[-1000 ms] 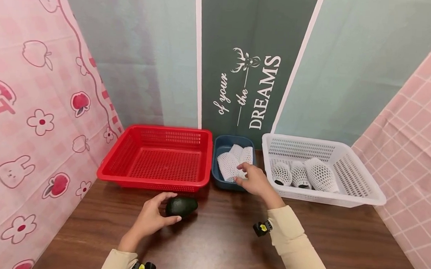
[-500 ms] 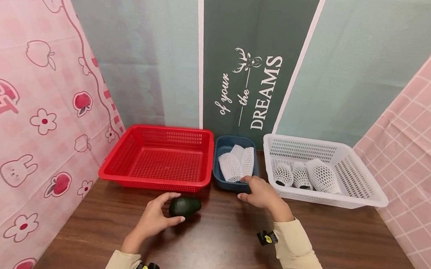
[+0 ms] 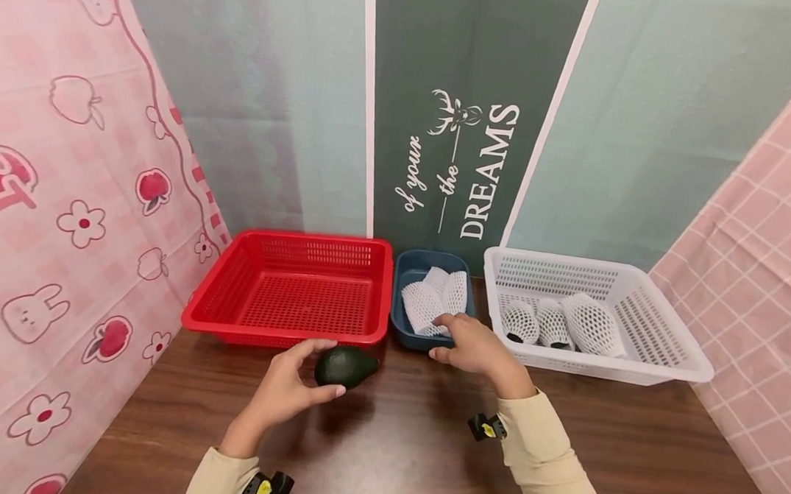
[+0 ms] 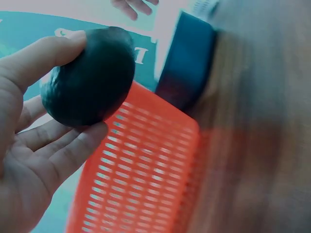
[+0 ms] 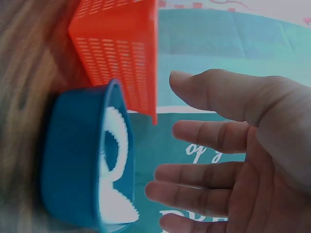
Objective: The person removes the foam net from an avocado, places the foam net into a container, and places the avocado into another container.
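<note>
My left hand (image 3: 288, 386) grips a dark green avocado (image 3: 345, 366) between thumb and fingers, above the table in front of the red basket. In the left wrist view the avocado (image 4: 92, 77) is clear of the table. My right hand (image 3: 476, 346) is at the front edge of a small blue bin (image 3: 401, 334), its fingers spread and holding nothing. Several white foam net sleeves (image 3: 422, 307) lie inside that bin. The right wrist view shows the right hand (image 5: 218, 160) apart from the blue bin (image 5: 73, 160) and the sleeves (image 5: 114, 204).
A red basket (image 3: 285, 341) stands at the left, behind the left hand. On the right, a white basket (image 3: 662, 362) holds three net-wrapped dark fruits (image 3: 591, 324). Printed cloths (image 3: 262, 123) enclose the brown wooden table (image 3: 386, 453) at the back and sides.
The left hand has raised the avocado off the table and moved it slightly right. My right hand has drawn back from over the sleeves toward the bin's front edge.
</note>
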### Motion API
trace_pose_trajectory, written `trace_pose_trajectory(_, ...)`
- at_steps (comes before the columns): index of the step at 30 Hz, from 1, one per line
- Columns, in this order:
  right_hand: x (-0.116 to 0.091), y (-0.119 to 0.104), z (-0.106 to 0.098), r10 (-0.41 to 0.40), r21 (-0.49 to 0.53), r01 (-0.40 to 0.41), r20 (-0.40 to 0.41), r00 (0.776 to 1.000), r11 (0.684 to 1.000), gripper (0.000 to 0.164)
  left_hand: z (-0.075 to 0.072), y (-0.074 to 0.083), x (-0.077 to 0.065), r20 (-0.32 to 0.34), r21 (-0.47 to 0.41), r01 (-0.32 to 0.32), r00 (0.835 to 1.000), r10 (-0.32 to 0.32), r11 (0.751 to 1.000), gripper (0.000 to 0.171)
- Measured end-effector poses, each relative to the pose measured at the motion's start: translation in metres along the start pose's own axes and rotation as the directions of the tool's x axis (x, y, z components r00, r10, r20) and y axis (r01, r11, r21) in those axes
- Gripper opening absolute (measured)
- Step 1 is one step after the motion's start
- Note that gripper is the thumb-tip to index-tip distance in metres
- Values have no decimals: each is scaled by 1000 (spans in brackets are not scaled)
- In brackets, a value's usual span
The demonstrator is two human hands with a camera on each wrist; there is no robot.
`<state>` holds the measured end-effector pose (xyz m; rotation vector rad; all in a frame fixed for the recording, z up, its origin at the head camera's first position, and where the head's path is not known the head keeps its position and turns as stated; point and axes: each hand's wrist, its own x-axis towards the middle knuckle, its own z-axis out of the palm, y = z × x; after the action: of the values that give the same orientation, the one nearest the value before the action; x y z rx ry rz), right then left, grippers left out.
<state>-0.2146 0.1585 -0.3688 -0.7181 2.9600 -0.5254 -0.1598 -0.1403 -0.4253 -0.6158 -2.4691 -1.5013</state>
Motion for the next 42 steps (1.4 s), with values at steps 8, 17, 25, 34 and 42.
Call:
trace_pose_trajectory(8,12,-9,-4,-23,-4,23,10,1000,1000,47,-5,9,21,-87,2,-31,996,31,1000,59)
trace_pose_trajectory(17,24,-15,1,-57,-18,57,-22,998,998,44,5,-8,40,-268,66,-51,961,67,997,58)
trace_pose_trajectory(25,27,-14,8,-22,-23,22,0,1000,999,45,13,-4,58,-292,99,49,956,-18,994,68)
trace_pose_trajectory(34,22,-14,5,0,-25,0,0,1000,1000,45,8,3,58,-283,128,11,959,26,992,57)
trace_pose_trajectory(42,14,-8,3,-10,-8,10,1,1000,1000,45,12,13,56,-229,237,-42,968,98,970,57)
